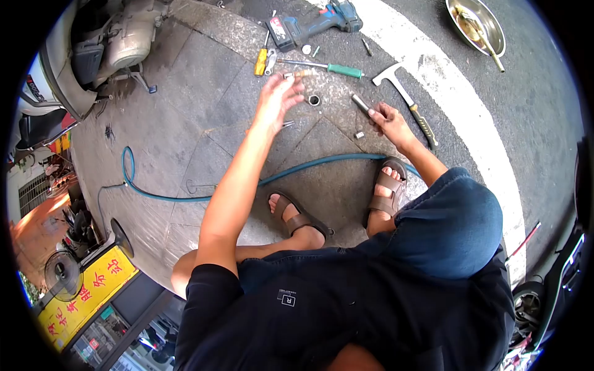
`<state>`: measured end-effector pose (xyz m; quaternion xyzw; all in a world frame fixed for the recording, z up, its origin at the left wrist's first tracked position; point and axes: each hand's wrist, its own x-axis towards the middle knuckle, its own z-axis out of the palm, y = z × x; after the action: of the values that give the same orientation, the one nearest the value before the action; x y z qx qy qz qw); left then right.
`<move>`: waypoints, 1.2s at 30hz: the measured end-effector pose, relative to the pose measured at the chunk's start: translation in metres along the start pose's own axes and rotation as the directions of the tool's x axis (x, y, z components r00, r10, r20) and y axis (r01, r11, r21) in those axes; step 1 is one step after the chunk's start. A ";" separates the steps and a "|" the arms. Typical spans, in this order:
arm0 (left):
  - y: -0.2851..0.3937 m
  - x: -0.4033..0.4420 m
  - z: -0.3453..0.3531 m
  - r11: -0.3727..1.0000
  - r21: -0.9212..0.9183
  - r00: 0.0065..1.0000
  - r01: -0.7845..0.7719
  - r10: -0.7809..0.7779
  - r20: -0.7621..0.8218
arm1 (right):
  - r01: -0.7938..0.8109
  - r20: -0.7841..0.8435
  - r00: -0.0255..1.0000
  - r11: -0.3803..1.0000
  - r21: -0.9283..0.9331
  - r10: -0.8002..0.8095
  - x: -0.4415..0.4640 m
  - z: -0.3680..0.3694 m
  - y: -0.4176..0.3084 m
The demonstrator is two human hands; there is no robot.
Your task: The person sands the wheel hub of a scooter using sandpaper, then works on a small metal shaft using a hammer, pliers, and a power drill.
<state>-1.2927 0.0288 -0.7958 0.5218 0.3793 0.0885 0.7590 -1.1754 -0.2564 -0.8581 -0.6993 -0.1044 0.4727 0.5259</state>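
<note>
One right hand (393, 125) grips a grey metal cylinder (361, 104) by one end over grey paving (185, 111), likely leaving its tip free, while blurred left hand (281, 96), grip unclear, is near silver metal ring (314, 99).

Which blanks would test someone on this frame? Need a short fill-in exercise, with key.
1. The metal cylinder is in the person's ____ hand.
2. The hose running across the paving is ____ in colour.
3. The screwdriver lying nearest the hammer has a ____ handle.
4. On the person's feet are brown open-toed ____.

Missing words: right; blue; green; sandals.
</note>
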 end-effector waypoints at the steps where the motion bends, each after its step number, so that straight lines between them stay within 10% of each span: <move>1: -0.002 0.009 -0.001 0.977 0.175 0.990 -0.120 0.132 -0.058 | 0.057 -0.042 0.997 0.971 -0.233 -0.069 -0.003 -0.007 0.026; 3: -0.004 0.028 -0.039 0.382 0.868 0.873 -0.317 0.476 0.109 | 0.098 -0.061 0.988 0.880 -0.464 -0.142 -0.010 -0.022 0.055; 4: 0.004 0.029 -0.061 0.136 0.904 0.785 -0.405 0.558 0.268 | 0.217 -0.055 0.952 0.788 -0.576 -0.303 -0.017 -0.028 0.065; 7: 0.036 0.009 -0.117 0.021 0.931 0.874 -0.364 0.353 0.334 | 0.319 0.015 0.887 0.589 -0.742 -0.461 -0.040 -0.021 0.056; 8: 0.036 -0.001 -0.132 0.184 0.943 0.933 -0.277 0.287 0.218 | 0.367 0.073 0.885 0.595 -0.714 -0.459 -0.045 -0.012 0.047; 12: -0.006 -0.030 -0.163 -0.132 0.987 0.995 -0.090 0.022 0.093 | 0.458 0.338 0.867 0.322 -0.828 -0.366 -0.032 0.026 0.056; 14: -0.040 -0.044 -0.159 -0.235 0.967 0.987 -0.097 0.099 0.123 | 0.451 0.357 0.889 0.422 -0.787 -0.285 -0.029 0.025 0.047; 23: -0.051 -0.049 -0.099 -0.216 0.976 1.000 0.011 0.003 -0.010 | 0.346 0.060 0.901 0.628 -0.697 -0.430 0.002 -0.025 0.011; 26: -0.064 -0.037 -0.087 0.098 0.978 0.978 0.185 -0.117 -0.173 | 0.304 -0.077 0.855 0.615 -0.728 -0.513 0.026 -0.053 -0.004; 28: -0.067 -0.021 -0.084 0.681 0.652 0.914 0.333 -0.404 -0.045 | 0.295 -0.100 0.858 0.644 -0.706 -0.504 0.031 -0.063 -0.011; 32: -0.028 -0.003 -0.072 0.539 0.822 0.980 -0.182 0.034 0.195 | 0.308 -0.138 0.842 0.675 -0.671 -0.521 0.037 -0.065 -0.008; 36: 0.040 -0.002 -0.092 0.352 0.885 0.929 -0.306 0.312 0.197 | 0.266 -0.293 0.821 0.782 -0.563 -0.490 0.038 -0.072 0.012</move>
<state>-1.3451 0.1125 -0.7764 0.9077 0.2638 0.0132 0.3260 -1.1040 -0.2834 -0.8890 -0.8593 -0.2474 0.1470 0.4229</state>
